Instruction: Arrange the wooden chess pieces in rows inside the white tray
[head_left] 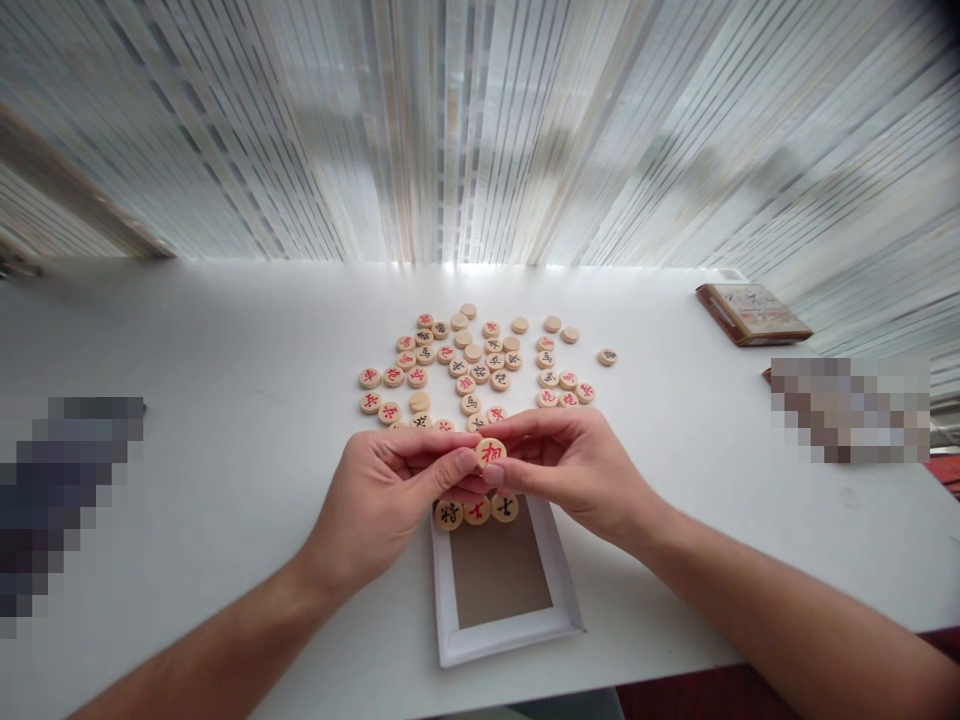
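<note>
Between both hands a round wooden Chinese chess piece (491, 453) with a red character is held upright, its face toward me. My left hand (401, 480) pinches it at the left edge with thumb and fingers. On the other side my right hand (570, 465) grips it, thumb at the lower right. Just below lies a shallow white box (566, 625) with a brown bottom. Along its far end sit a black-marked piece (449, 514), a red-marked piece (477, 511) and another black-marked piece (505, 507). The hands partly cover the box's far edge.
Many loose chess pieces (465, 385) are scattered beyond the hands, some face down. A brown box (754, 313) stands at the back right, near a blurred-out object (847, 410). Another blurred-out object (64, 500) is at the left. A striped curtain (450, 130) hangs behind the white table (247, 350).
</note>
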